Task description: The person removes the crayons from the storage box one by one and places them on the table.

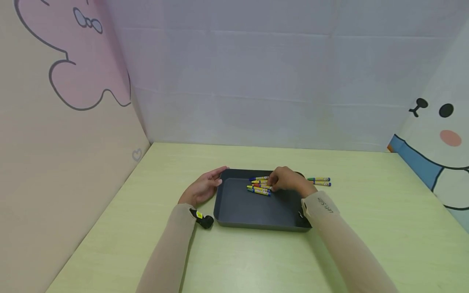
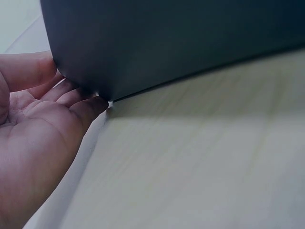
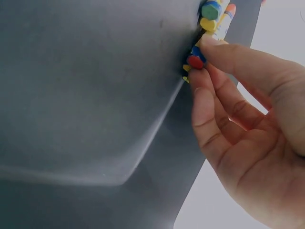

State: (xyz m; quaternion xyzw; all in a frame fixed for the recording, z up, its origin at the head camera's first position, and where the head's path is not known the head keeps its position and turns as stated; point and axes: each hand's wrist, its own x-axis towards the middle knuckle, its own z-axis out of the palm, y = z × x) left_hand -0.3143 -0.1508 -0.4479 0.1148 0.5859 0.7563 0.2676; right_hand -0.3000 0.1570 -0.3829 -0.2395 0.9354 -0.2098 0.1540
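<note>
A dark grey rectangular tray (image 1: 261,211) lies on the table. At its far-left corner, my left hand (image 1: 201,188) holds the wall, thumb on the side and fingers around the corner; the left wrist view shows this tray wall (image 2: 157,43) up close. Over the tray's right half reaches my right hand (image 1: 287,179), its thumb and fingers pinching a red crayon (image 3: 195,61). Several yellow-wrapped crayons lie in a row in the tray, among them a dark blue one (image 1: 258,178) at the back and a green one (image 1: 260,192) in front.
Beyond the tray's right side, a green crayon (image 1: 319,179) and another crayon (image 1: 322,183) lie on the pale yellow table (image 1: 381,228). A plain pale wall (image 1: 234,89) stands behind the table. Cartoon-printed panels (image 1: 91,77) stand at both sides.
</note>
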